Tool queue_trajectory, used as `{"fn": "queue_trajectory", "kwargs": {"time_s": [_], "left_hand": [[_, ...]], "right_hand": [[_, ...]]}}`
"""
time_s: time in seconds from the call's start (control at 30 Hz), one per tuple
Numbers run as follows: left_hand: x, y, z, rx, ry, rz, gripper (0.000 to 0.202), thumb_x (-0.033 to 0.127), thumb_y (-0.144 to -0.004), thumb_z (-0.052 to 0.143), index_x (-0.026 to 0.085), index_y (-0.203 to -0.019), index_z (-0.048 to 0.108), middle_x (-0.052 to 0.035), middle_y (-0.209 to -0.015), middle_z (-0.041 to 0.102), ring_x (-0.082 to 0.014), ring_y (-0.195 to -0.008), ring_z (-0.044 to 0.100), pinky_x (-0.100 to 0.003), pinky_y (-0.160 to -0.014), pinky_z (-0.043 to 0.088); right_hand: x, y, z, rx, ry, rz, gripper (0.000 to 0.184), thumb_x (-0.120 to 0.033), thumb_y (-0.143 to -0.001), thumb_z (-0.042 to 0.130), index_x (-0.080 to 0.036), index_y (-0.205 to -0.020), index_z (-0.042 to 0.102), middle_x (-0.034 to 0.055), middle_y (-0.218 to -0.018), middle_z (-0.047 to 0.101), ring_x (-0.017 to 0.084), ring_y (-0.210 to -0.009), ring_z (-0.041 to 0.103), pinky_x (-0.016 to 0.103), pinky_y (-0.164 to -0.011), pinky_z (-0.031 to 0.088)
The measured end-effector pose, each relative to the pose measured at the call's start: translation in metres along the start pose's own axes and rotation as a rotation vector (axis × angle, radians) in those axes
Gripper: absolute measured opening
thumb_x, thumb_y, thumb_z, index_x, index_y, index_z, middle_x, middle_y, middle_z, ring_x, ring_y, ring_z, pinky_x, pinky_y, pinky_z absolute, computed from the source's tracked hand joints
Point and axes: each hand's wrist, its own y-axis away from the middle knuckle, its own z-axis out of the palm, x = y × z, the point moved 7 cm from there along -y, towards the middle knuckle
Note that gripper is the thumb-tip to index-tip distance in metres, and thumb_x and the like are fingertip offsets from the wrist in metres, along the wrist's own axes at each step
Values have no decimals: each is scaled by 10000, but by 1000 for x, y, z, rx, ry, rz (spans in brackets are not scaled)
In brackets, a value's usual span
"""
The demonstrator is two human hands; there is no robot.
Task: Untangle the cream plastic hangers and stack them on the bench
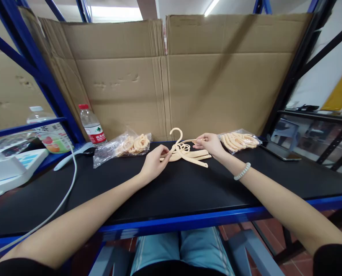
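Two bare hands are at work near the back edge of our black flat surface (193, 191), around the middle of its width. Our left hand (156, 161) pinches the left side of a cream plastic hanger (198, 163) with a curved hook; our right hand (209, 143) pinches a thin cream strip (190, 141) on the right. Between our hands, the hook's neck lies just right of the left fingertips, so the left hand is nearer to it. The hook reaches toward the back edge, while the lowest arm's long axis slants rightward to the front edge. The small pieces overlap, so we cannot tell whether strip and hanger are joined. Toward the back-left corner lies a clear plastic bag of cream coiled parts (140, 142); toward the back-right corner, a clear plastic bag of cream curved parts (239, 140).
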Motion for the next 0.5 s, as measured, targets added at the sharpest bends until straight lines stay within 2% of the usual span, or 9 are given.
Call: {"fn": "queue_trajectory", "kwargs": {"time_s": [0.1,0.2,0.3,0.4,0.5], "left_hand": [[1,0,-1,5,5,9,124,307,-880,494,186,-874,520,-25,-823,596,-151,-768,585,-295,-749,496],[2,-1,-2,9,4,13,124,307,-878,492,186,-869,517,-23,-817,593,-151,-769,587,-293,-751,498],[4,-1,-3,9,-2,21,105,291,-869,500,187,-861,513,-19,-810,592,-148,-764,588,-286,-738,498],[4,-1,-4,6,-15,28,75,265,-859,505,191,-869,510,-18,-823,596,-149,-777,591,-283,-741,495],[4,0,-3,-9,-24,14,91,247,-859,495,191,-928,518,-32,-879,609,-157,-816,596,-289,-764,492]], "right_hand": [[0,6,9,-98,-185,92,82,-49,-734,682,-106,-709,628,107,-760,703,181,-786,703,303,-835,581],[1,8,12,-130,-266,136,57,-91,-787,646,-90,-731,658,146,-850,711,205,-887,691,320,-902,558],[3,4,9,-138,-252,116,101,-25,-777,611,-109,-761,664,127,-871,706,205,-910,683,350,-931,547],[3,1,8,-168,-215,74,226,49,-726,604,-140,-832,670,79,-826,693,192,-880,687,374,-929,550],[0,4,9,-182,-200,61,270,64,-711,604,-145,-863,680,45,-786,679,155,-848,684,345,-949,533]]}}
